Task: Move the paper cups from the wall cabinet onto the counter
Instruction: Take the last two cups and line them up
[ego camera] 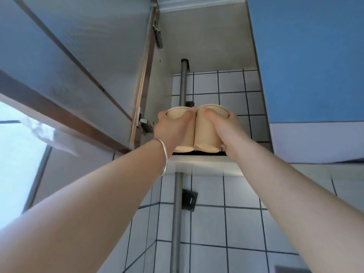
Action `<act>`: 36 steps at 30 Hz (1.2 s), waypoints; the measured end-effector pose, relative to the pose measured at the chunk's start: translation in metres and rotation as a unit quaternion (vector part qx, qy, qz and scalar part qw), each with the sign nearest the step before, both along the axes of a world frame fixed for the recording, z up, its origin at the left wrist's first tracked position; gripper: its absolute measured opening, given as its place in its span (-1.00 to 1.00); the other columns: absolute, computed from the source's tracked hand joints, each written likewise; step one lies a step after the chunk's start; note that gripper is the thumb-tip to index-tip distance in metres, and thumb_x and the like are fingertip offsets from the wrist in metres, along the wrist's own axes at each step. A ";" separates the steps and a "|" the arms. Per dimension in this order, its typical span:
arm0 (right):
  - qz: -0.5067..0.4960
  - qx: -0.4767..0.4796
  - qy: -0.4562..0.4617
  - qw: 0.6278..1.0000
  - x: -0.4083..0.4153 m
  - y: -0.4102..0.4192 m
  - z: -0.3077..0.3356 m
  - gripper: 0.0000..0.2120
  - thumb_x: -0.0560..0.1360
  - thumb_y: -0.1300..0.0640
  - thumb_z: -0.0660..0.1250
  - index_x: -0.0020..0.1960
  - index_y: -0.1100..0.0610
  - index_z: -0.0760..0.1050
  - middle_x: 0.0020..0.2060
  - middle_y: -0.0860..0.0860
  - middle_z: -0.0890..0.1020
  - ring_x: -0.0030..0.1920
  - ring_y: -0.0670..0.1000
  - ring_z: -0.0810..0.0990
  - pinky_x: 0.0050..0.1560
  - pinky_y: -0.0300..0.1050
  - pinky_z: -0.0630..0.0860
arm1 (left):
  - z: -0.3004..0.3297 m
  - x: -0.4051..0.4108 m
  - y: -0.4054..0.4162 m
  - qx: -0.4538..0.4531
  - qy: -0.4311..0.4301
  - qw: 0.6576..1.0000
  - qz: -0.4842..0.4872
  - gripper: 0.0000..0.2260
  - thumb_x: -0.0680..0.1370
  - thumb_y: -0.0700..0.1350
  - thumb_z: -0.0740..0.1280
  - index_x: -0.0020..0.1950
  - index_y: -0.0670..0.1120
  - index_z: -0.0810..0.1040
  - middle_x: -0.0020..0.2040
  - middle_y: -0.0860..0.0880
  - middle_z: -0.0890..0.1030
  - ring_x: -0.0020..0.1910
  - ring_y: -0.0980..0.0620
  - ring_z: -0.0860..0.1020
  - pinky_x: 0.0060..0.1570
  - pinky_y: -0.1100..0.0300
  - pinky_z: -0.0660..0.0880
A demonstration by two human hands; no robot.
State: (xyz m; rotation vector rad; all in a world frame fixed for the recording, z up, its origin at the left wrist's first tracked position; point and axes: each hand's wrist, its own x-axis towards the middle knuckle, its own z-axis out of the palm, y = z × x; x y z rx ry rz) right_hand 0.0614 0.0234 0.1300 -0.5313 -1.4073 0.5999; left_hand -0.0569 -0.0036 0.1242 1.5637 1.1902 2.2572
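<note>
Tan paper walls fill the centre of the frame: I see two cups side by side, touching, at the front edge of the open wall cabinet (212, 42). My left hand (171, 129) wraps around the left paper cup (178, 115); my right hand (220, 127) is clamped on the right paper cup (206, 131). A silver bangle (164, 156) circles the left wrist. Behind the cups a grey pipe (183, 85) runs up the white tiled wall (232, 85). The open cabinet door (82, 62) fills the upper left.
</note>
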 end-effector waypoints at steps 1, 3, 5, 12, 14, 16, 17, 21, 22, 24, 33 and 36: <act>-0.002 -0.005 0.014 1.000 -0.003 -0.009 -0.007 -0.34 0.24 -0.17 0.44 0.23 0.00 0.28 0.09 0.03 0.55 0.04 0.11 0.58 0.10 0.12 0.57 | -0.009 0.001 -0.006 0.002 -0.019 1.000 -0.018 -0.26 0.28 0.27 0.41 0.35 -0.01 0.28 0.18 -0.06 0.53 0.10 -0.11 0.55 0.14 -0.02 0.53; -0.014 -0.004 0.021 1.000 -0.006 -0.022 -0.025 -0.35 0.21 -0.17 0.46 0.19 -0.01 0.30 0.06 0.01 0.56 0.04 0.11 0.58 0.09 0.09 0.57 | -0.030 0.001 -0.015 -0.003 -0.037 0.998 -0.047 -0.21 0.21 0.30 0.44 0.33 0.00 0.29 0.16 -0.05 0.54 0.07 -0.10 0.58 0.11 -0.05 0.55; 0.004 0.007 0.024 1.000 -0.005 -0.033 -0.047 -0.45 0.28 -0.11 0.47 0.16 -0.02 0.31 0.06 0.00 0.56 0.04 0.08 0.58 -0.04 -0.03 0.56 | -0.052 0.000 -0.021 -0.014 -0.055 0.996 -0.067 -0.25 0.24 0.26 0.46 0.32 0.00 0.31 0.13 -0.06 0.56 0.04 -0.10 0.59 0.04 -0.10 0.59; 0.098 -0.055 0.039 0.993 0.004 -0.058 -0.136 -0.47 0.26 -0.07 0.52 0.14 -0.07 0.35 0.01 -0.06 0.59 -0.01 -0.01 0.61 -0.07 -0.08 0.59 | -0.137 0.013 -0.052 -0.039 -0.093 0.995 -0.005 -0.49 0.35 0.15 0.45 0.19 0.01 0.35 0.04 -0.03 0.57 -0.03 -0.04 0.60 -0.16 0.06 0.60; 0.124 -0.071 0.038 0.989 0.004 -0.067 -0.162 -0.48 0.27 -0.05 0.52 0.13 -0.08 0.36 0.00 -0.06 0.58 -0.04 -0.04 0.60 -0.09 -0.09 0.57 | -0.162 0.014 -0.065 -0.051 -0.098 0.993 0.031 -0.49 0.36 0.14 0.44 0.19 0.01 0.32 -0.01 -0.01 0.54 -0.10 0.03 0.57 -0.31 0.18 0.51; 0.145 -0.092 0.033 0.985 0.001 -0.079 -0.186 -0.47 0.28 -0.04 0.52 0.16 -0.06 0.36 0.04 -0.05 0.57 -0.05 -0.05 0.58 -0.11 -0.11 0.55 | -0.187 0.015 -0.082 -0.066 -0.119 0.988 0.066 -0.44 0.32 0.15 0.46 0.21 0.03 0.33 0.02 -0.02 0.54 -0.08 0.01 0.56 -0.29 0.20 0.49; 0.155 -0.102 0.030 0.982 -0.001 -0.084 -0.198 -0.46 0.28 -0.04 0.52 0.17 -0.05 0.36 0.04 -0.05 0.57 -0.05 -0.06 0.58 -0.12 -0.13 0.55 | -0.200 0.015 -0.092 -0.072 -0.128 0.986 0.082 -0.42 0.30 0.16 0.47 0.22 0.05 0.34 0.03 -0.02 0.55 -0.05 0.00 0.58 -0.24 0.18 0.52; 0.224 -0.140 0.024 0.964 -0.013 -0.121 -0.250 -0.46 0.31 -0.05 0.51 0.19 -0.10 0.34 -0.02 -0.11 0.54 -0.10 -0.17 0.55 -0.21 -0.21 0.48 | -0.250 0.011 -0.145 -0.100 -0.157 0.972 0.144 -0.45 0.27 0.16 0.49 0.18 0.13 0.37 0.00 0.05 0.57 -0.05 0.06 0.59 -0.09 0.06 0.60; 0.238 -0.149 0.020 0.960 -0.018 -0.133 -0.266 -0.47 0.30 -0.05 0.51 0.17 -0.11 0.34 -0.03 -0.12 0.54 -0.10 -0.17 0.55 -0.20 -0.21 0.49 | -0.264 0.009 -0.161 -0.108 -0.160 0.968 0.162 -0.45 0.25 0.17 0.48 0.16 0.14 0.37 0.00 0.05 0.57 -0.05 0.06 0.59 -0.11 0.07 0.60; 0.258 -0.174 0.015 0.950 -0.032 -0.158 -0.301 -0.49 0.28 -0.06 0.52 0.13 -0.12 0.34 -0.06 -0.11 0.54 -0.11 -0.14 0.55 -0.14 -0.14 0.53 | -0.294 0.000 -0.193 -0.114 -0.164 0.959 0.199 -0.45 0.21 0.19 0.48 0.12 0.15 0.37 -0.02 0.01 0.58 -0.03 -0.02 0.61 -0.10 0.03 0.61; 0.402 -0.273 -0.035 0.874 -0.114 -0.317 -0.395 -0.45 0.25 -0.01 0.50 0.15 -0.03 0.34 -0.13 -0.13 0.52 -0.13 -0.06 0.56 -0.07 -0.03 0.55 | -0.394 -0.055 -0.384 -0.134 -0.208 0.901 0.355 -0.47 0.22 0.10 0.55 0.08 0.19 0.38 -0.13 0.02 0.63 -0.17 -0.03 0.63 -0.17 0.01 0.61; 0.437 -0.288 -0.057 0.850 -0.137 -0.381 -0.410 -0.44 0.22 0.01 0.50 0.15 -0.03 0.35 -0.15 -0.10 0.55 -0.16 -0.04 0.57 -0.05 -0.01 0.56 | -0.418 -0.065 -0.456 -0.138 -0.232 0.878 0.396 -0.46 0.20 0.11 0.58 0.06 0.18 0.39 -0.13 0.01 0.64 -0.17 -0.01 0.64 -0.12 -0.02 0.62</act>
